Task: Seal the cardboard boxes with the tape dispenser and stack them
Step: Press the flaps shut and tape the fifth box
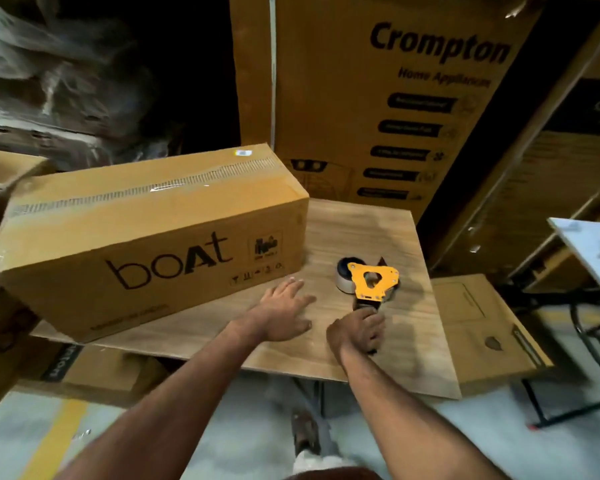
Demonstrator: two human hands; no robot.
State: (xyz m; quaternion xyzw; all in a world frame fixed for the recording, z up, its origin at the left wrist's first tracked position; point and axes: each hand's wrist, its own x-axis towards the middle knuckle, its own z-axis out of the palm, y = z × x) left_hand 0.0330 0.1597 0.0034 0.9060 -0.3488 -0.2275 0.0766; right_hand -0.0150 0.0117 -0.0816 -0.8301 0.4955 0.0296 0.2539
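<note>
The right hand (357, 332) grips the handle of the tape dispenser (369, 280) lying on the table (361, 230) at centre right, while the box (146, 237) lies up-left of it, long axis left-right, nearer the flat, empty left hand (284, 313).

boAt box (146, 237) blocks left — tabletop (357, 233) open right.

A wooden tabletop (357, 233) carries a boAt carton (146, 237) and tape dispenser (369, 280).
</note>
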